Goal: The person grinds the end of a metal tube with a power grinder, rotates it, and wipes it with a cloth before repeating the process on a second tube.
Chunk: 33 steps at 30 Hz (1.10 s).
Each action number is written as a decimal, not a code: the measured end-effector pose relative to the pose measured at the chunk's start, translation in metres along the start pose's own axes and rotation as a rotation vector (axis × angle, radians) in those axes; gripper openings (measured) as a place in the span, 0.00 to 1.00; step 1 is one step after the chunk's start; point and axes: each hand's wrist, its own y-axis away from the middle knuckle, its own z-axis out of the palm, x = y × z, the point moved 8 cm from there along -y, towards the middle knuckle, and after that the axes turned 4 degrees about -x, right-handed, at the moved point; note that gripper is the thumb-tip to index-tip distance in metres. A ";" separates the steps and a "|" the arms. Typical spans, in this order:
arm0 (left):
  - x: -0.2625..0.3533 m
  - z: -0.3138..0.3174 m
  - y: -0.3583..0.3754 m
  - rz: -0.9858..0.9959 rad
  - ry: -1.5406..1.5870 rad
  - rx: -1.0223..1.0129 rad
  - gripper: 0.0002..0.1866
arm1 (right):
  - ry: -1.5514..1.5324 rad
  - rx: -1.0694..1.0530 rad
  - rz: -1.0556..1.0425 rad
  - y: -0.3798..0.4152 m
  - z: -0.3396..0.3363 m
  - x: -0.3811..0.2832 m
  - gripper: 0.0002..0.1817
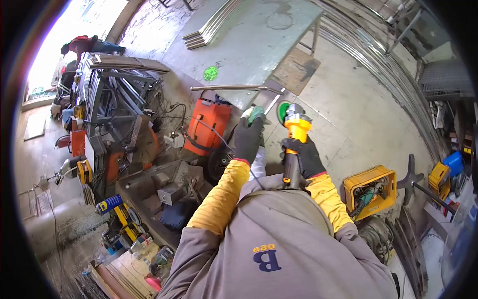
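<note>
My right hand (304, 155), in a dark glove, is wrapped round the body of a yellow and black angle grinder (298, 130). Its green disc (283, 112) faces left, toward a slim metal bar (271, 105). In its dark glove, my left hand (247, 137) is closed around a crumpled green and white cloth (257, 114) at the near end of that bar. Just beyond both hands, a longer metal tube (231, 87) lies across the near edge of the metal-topped table (199, 65).
An orange machine (208, 124) with a cable stands left of my hands. Metal tubes (211, 25) lie on the table, and long bars run along the floor at right. A yellow crate (370, 192) sits at lower right. Another person (82, 46) bends over at far left.
</note>
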 end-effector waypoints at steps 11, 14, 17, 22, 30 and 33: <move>0.007 0.022 0.020 0.251 -0.385 0.078 0.28 | -0.013 -0.106 0.029 -0.017 0.006 0.003 0.26; -0.031 0.018 0.001 0.118 -0.221 0.048 0.27 | 0.051 -0.114 -0.002 -0.024 0.003 0.002 0.25; -0.015 0.019 0.003 0.193 -0.432 0.106 0.27 | 0.056 -0.133 -0.006 -0.027 0.005 -0.002 0.24; 0.006 0.023 0.006 0.261 -0.481 0.132 0.27 | 0.051 -0.158 0.030 -0.022 0.008 -0.010 0.23; -0.006 0.022 -0.006 0.086 -0.384 0.083 0.25 | 0.082 -0.137 -0.005 -0.027 0.000 -0.010 0.23; -0.031 0.019 -0.020 0.010 -0.104 0.081 0.24 | 0.109 -0.161 -0.010 -0.031 0.000 -0.010 0.25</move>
